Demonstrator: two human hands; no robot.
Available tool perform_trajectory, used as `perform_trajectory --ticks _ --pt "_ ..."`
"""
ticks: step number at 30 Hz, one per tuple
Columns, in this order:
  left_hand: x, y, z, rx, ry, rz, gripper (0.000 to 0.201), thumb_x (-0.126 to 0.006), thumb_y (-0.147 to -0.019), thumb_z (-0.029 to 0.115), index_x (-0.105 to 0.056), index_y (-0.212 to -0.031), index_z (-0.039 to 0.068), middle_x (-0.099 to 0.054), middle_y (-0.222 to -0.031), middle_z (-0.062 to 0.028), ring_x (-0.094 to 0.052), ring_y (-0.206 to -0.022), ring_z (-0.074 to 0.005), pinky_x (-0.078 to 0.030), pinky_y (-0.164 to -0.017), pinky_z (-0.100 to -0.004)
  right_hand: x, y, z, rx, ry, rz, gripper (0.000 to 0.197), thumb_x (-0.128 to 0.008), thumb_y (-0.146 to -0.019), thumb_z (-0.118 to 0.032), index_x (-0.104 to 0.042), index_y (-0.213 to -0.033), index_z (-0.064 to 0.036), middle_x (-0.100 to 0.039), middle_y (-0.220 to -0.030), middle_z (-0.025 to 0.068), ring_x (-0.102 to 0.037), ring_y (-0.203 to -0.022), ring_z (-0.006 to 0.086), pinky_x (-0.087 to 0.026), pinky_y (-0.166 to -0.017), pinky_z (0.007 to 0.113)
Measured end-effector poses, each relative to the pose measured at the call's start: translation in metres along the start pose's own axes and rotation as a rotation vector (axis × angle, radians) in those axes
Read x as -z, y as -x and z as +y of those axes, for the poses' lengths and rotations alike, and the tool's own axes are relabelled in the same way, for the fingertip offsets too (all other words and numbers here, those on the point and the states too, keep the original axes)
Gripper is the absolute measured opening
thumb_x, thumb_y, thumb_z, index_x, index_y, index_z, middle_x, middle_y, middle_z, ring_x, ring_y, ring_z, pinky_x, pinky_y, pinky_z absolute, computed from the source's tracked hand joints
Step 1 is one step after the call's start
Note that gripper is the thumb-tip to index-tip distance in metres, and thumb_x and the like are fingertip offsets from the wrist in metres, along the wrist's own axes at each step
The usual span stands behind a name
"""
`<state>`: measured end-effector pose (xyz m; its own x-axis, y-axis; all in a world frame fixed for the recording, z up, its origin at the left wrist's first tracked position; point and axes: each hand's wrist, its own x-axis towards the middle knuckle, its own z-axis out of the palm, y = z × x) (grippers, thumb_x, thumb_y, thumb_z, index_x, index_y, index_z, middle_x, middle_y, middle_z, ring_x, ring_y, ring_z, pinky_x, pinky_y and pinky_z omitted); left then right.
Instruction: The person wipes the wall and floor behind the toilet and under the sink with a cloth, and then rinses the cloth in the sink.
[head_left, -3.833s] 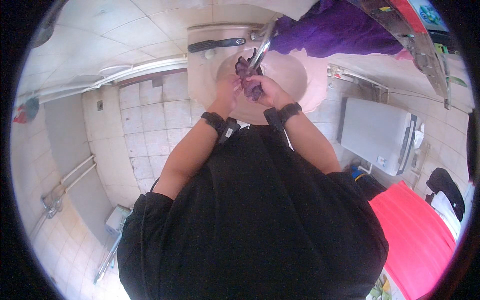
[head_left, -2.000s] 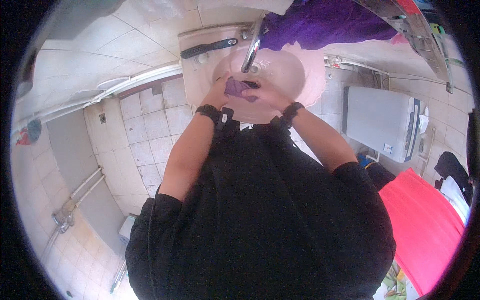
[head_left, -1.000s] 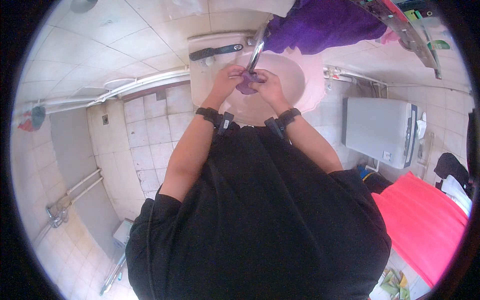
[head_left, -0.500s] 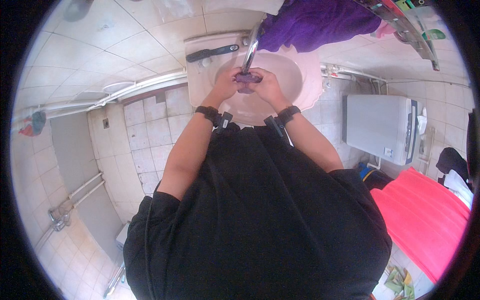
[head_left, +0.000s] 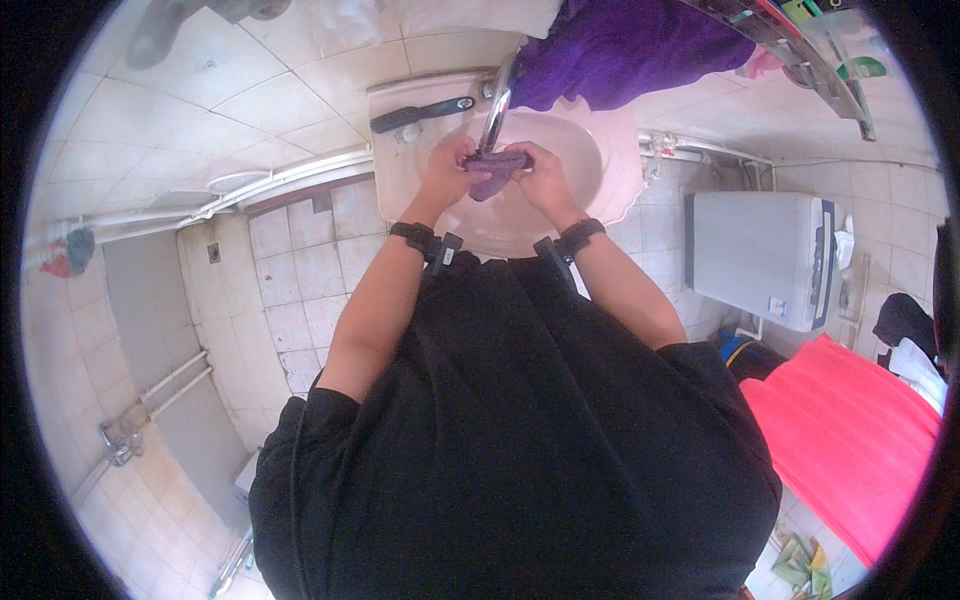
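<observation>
Under the chrome faucet [head_left: 496, 118] I hold a small purple cloth [head_left: 489, 182] over the pink sink [head_left: 598, 195]. My left hand [head_left: 443, 175] is closed on one end of it, and my right hand [head_left: 545, 178] pinches the other end. Between them the cloth is stretched sideways, with a fold hanging down toward the basin. Whether it is a rag or a garment I cannot make out. Each of my wrists wears a black strap with a small device.
A black brush [head_left: 423, 113] lies on the sink's left ledge. Above the sink's far side hangs a large purple towel [head_left: 630, 55]. To the right are a grey-white washing machine [head_left: 752, 255] and a bright pink cloth [head_left: 845, 440]. White pipes [head_left: 285, 178] run along the wall.
My hands have moved slightly apart, spreading the purple cloth wider, and more of its fold now hangs down between them.
</observation>
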<state>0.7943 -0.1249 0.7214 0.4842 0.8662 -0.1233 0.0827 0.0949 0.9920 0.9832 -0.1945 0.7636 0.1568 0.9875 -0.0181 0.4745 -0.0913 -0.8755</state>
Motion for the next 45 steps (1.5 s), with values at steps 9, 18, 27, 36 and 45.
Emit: perform_trajectory --ticks 9,18,27,36,45 --pt "0.009 -0.001 -0.012 -0.063 -0.136 0.026 0.043 -0.074 -0.075 -0.004 -0.066 -0.117 0.001 -0.067 -0.11 -0.0069 -0.064 -0.094 -0.0151 -0.052 -0.082 -0.0296 -0.004 -0.003 -0.013 -0.067 -0.074 0.017 0.035 -0.073 -0.075 0.003 -0.068 -0.109 -0.0036 -0.072 -0.093 0.0102 -0.067 -0.079 0.0161 -0.054 -0.074 0.03" --pt "0.015 0.001 -0.005 -0.007 -0.149 0.028 0.045 -0.073 -0.076 -0.005 -0.066 -0.12 0.002 -0.071 -0.107 -0.0083 -0.066 -0.091 -0.0161 -0.053 -0.082 -0.0298 -0.008 -0.002 -0.02 -0.137 -0.128 -0.038 0.035 -0.075 -0.079 -0.001 -0.067 -0.114 -0.0041 -0.072 -0.096 0.0072 -0.061 -0.072 0.0103 -0.051 -0.068 0.026" --pt "0.006 0.003 0.044 -0.459 -0.623 0.009 0.042 -0.08 -0.071 0.018 -0.066 -0.108 0.004 -0.068 -0.102 -0.0184 -0.064 -0.099 -0.0376 -0.052 -0.088 -0.043 -0.026 -0.009 0.01 -0.085 -0.244 -0.067 0.033 -0.067 -0.081 0.004 -0.065 -0.113 -0.0012 -0.072 -0.092 0.0103 -0.068 -0.077 0.0152 -0.056 -0.07 0.029" --pt "0.001 0.005 0.049 -0.179 -0.782 -0.031 0.031 -0.069 -0.082 0.019 -0.066 -0.108 0.004 -0.068 -0.091 -0.0205 -0.065 -0.091 -0.0407 -0.052 -0.079 -0.0483 -0.024 -0.014 -0.015 -0.162 -0.318 -0.102 0.03 -0.065 -0.083 0.007 -0.063 -0.113 0.0038 -0.071 -0.095 0.0095 -0.069 -0.079 0.0145 -0.057 -0.07 0.027" --pt "0.006 0.008 0.017 -0.068 -0.596 0.09 0.036 -0.073 -0.08 0.022 -0.069 -0.113 0.009 -0.071 -0.098 -0.0174 -0.068 -0.093 -0.0359 -0.053 -0.082 -0.0438 -0.017 -0.017 -0.019 -0.056 -0.173 -0.022 0.021 -0.065 -0.085 0.001 -0.066 -0.106 0.0027 -0.072 -0.093 0.0102 -0.069 -0.085 0.0157 -0.055 -0.077 0.028"
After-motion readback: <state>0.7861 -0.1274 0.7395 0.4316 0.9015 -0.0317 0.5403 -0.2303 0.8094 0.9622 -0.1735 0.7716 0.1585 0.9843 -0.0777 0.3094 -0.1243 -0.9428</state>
